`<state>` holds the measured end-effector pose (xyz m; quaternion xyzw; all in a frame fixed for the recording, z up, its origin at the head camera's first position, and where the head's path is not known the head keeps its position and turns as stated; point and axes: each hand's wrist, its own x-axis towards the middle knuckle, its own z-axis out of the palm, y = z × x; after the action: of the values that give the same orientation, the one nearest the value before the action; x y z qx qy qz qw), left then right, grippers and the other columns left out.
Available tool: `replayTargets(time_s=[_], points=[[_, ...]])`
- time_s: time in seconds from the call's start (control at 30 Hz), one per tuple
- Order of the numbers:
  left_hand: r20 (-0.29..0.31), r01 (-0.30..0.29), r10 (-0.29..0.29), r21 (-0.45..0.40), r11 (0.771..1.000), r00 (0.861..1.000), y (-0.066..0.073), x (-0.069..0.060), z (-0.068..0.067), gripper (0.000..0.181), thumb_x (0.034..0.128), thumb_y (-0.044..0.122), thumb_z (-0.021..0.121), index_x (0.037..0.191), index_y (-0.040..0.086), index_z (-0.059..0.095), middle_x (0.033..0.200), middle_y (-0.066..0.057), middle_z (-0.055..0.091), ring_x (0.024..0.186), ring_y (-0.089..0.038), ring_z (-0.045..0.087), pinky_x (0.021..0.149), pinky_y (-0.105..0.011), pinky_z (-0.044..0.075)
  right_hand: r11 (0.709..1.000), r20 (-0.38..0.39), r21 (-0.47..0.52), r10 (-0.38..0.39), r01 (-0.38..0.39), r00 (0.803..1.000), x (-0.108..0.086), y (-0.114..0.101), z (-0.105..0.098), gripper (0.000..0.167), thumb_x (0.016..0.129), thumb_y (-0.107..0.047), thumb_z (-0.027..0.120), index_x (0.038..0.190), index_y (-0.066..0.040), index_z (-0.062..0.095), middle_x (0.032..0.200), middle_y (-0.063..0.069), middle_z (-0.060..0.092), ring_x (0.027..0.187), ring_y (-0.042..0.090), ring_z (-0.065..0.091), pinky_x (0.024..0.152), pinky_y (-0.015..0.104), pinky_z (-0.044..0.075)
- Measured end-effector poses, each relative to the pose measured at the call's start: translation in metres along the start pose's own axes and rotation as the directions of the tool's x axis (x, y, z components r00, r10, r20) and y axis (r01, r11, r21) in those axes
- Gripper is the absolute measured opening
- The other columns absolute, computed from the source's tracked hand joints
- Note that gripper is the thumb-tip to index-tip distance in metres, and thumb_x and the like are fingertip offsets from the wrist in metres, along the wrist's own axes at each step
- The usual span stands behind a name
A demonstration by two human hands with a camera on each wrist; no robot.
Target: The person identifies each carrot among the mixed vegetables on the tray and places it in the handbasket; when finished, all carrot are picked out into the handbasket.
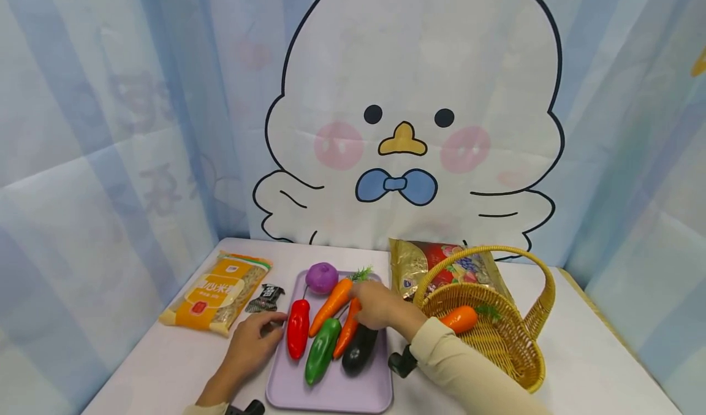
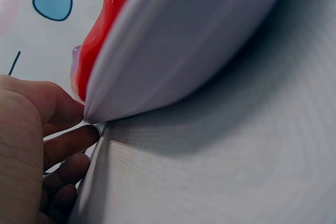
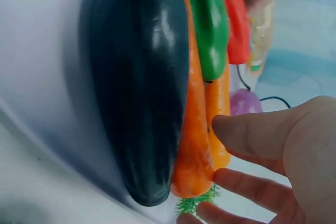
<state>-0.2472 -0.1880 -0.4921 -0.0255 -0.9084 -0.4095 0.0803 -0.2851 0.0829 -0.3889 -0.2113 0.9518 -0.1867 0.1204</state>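
A lilac tray (image 1: 276,378) lies on the table with toy vegetables: a red chili pepper (image 1: 298,329), a green chili pepper (image 1: 322,350), a dark eggplant (image 1: 360,349), a purple onion (image 1: 322,277) and two carrots. My right hand (image 1: 377,304) is over the top end of the carrot beside the eggplant (image 3: 193,140). Its thumb and fingers are spread around that end, with a fingertip touching it. The other carrot (image 1: 330,308) lies left of it. Beside the tray's left rim (image 2: 105,87), my left hand (image 1: 252,344) has relaxed fingers, thumb and fingertips touching the edge.
A yellow wicker basket (image 1: 524,347) with a raised handle stands at the right, holding another carrot (image 1: 460,319). Behind it lies a gold-and-red food bag (image 1: 410,271). Left of the tray are an orange grain bag (image 1: 215,292) and a small black packet (image 1: 266,298).
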Motion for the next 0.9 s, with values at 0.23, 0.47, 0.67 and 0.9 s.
replayTargets(time_s=[0.23, 0.47, 0.67, 0.9], points=[[-0.002, 0.009, -0.009, 0.007, 1.0, 1.0, 0.002, -0.001, -0.001, 0.028, 0.0897, 0.014, 0.069, 0.117, 0.02, 0.075, 0.112, 0.002, 0.07, 0.094, -0.013, 0.06, 0.087, -0.039, 0.05, 0.964, -0.028, -0.248, -0.104, 0.093, 0.994, 0.009, 0.001, -0.003, 0.039, 0.084, -0.002, 0.07, 0.123, -0.006, 0.07, 0.111, 0.008, 0.069, 0.095, 0.02, 0.06, 0.091, 0.036, 0.052], [-0.005, 0.004, -0.004, 0.003, 1.0, 1.0, 0.002, -0.001, 0.0, 0.029, 0.0897, 0.014, 0.069, 0.117, 0.019, 0.075, 0.112, 0.002, 0.07, 0.095, -0.012, 0.06, 0.088, -0.04, 0.05, 0.953, -0.034, -0.296, -0.087, 0.073, 0.996, 0.013, 0.005, -0.002, 0.035, 0.084, 0.0, 0.069, 0.118, -0.008, 0.073, 0.107, 0.007, 0.072, 0.098, 0.021, 0.063, 0.091, 0.035, 0.052], [-0.012, -0.008, 0.008, 0.005, 1.0, 1.0, 0.002, -0.001, 0.0, 0.028, 0.0888, 0.013, 0.069, 0.116, 0.019, 0.075, 0.111, 0.003, 0.071, 0.094, -0.012, 0.06, 0.089, -0.041, 0.05, 0.938, -0.039, -0.339, -0.088, 0.07, 0.995, 0.016, 0.012, 0.005, 0.032, 0.082, -0.001, 0.07, 0.112, -0.011, 0.074, 0.1, 0.005, 0.072, 0.097, 0.023, 0.063, 0.09, 0.036, 0.052], [-0.005, 0.001, -0.001, 0.011, 1.0, 1.0, 0.002, -0.001, 0.0, 0.029, 0.0894, 0.013, 0.068, 0.117, 0.019, 0.075, 0.111, 0.003, 0.071, 0.095, -0.012, 0.06, 0.089, -0.041, 0.05, 0.974, -0.014, -0.228, -0.013, 0.009, 1.0, 0.017, 0.012, 0.008, 0.035, 0.085, -0.007, 0.073, 0.117, -0.02, 0.074, 0.105, 0.001, 0.068, 0.094, 0.022, 0.058, 0.088, 0.037, 0.051]])
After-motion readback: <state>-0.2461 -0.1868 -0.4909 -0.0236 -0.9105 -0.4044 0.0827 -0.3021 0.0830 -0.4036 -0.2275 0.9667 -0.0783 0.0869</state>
